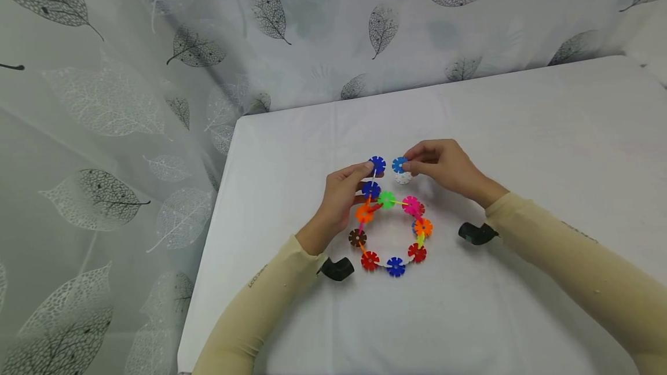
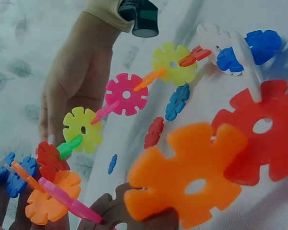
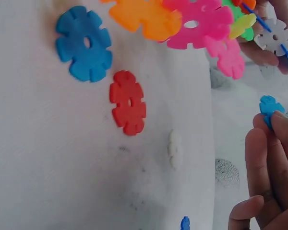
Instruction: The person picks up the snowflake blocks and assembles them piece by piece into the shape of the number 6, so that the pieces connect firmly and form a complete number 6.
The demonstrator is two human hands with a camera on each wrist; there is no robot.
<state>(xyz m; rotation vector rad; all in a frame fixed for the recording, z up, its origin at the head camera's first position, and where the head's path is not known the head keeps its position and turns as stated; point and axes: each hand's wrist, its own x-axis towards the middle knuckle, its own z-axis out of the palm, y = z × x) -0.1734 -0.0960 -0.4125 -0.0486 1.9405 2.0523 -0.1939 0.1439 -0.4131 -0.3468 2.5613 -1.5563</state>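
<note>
Left hand (image 1: 340, 194): grasping a dark-blue disc (image 1: 377, 161) at the end of the disc chain (image 1: 392, 265), which loops over the worktop (image 1: 292, 155). Right hand (image 1: 444, 168): pinching a light-blue disc (image 1: 398, 164), just beside. My advice: cross discs, align slots, press squarely. Sleeve lettering (image 1: 257, 276): too small to read on my feed.

Ring (image 1: 396, 267) over table (image 1: 521, 120), right of left hand (image 1: 340, 197), before right hand (image 1: 444, 165). Tail (image 1: 371, 190) at its far left, in left hand. Disc (image 1: 399, 165) in right hand, just right of tail. Loose discs (image 3: 127, 103) on table, near ring's right side. Curtain (image 1: 323, 28) behind table.
</note>
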